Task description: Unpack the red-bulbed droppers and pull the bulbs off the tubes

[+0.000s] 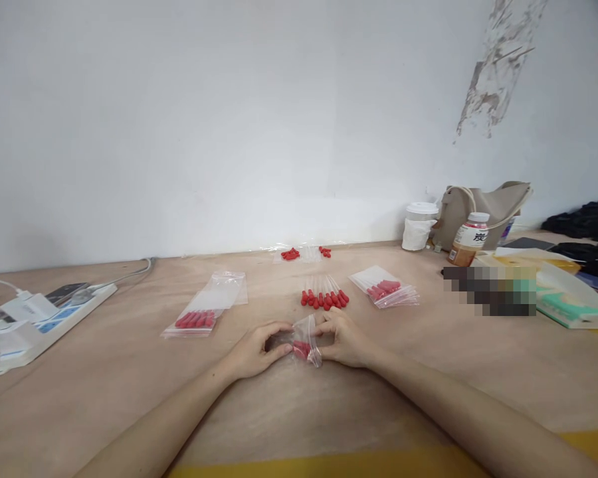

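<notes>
Between my hands, low over the front middle of the table, is a clear zip bag point(306, 330) with red-bulbed droppers point(301, 349) inside. My left hand point(262, 348) grips its left side, thumb and fingers curled. At its right edge, my right hand point(346, 338) pinches the plastic. Just beyond my hands lies a row of loose droppers point(325, 299), red bulbs toward me and thin clear stems pointing away. A flat bag of droppers point(195, 320) rests to the left, and a stack of filled bags point(383, 289) to the right.
Farther back, more red bulbs point(290, 254) lie on clear plastic by the wall. A power strip point(50, 332) with plugs and cables sits at left. At right stand a lidded cup point(420, 227), a drink bottle point(469, 240), a grey bag point(493, 202) and a green-white tissue pack point(573, 302).
</notes>
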Demonstrator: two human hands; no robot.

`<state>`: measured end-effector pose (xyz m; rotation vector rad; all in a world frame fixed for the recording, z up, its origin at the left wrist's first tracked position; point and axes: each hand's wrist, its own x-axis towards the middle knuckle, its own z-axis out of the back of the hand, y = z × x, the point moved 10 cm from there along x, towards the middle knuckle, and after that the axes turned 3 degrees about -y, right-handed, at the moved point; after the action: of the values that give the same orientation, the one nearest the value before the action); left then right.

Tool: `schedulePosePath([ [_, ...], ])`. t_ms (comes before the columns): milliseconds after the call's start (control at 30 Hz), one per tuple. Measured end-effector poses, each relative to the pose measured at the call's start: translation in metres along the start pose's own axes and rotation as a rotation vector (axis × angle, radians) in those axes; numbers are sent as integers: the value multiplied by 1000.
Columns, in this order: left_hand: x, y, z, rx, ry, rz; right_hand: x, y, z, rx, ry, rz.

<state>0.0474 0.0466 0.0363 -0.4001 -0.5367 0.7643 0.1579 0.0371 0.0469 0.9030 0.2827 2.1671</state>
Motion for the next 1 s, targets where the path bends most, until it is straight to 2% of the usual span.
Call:
schedulePosePath([
  [200,2,-6,-1,36,-74,3,-2,12,1,-22,-57,65],
  [367,0,-17,0,92,-90,-111,-4,24,-4,-62,-40,172],
  [433,-1,-18,0,113,-76,-139,-4,19,-4,-80,-10,131],
  [633,-3,-13,-8,103,91,-133,-1,-2,-3,-25,51,-30],
  [767,-3,-12,-8,83,105,-127,1,-2,-6,50,44,-54],
  [1000,-2,-13,-7,47,107,-119,-3,-13,0,138,-13,-123],
])
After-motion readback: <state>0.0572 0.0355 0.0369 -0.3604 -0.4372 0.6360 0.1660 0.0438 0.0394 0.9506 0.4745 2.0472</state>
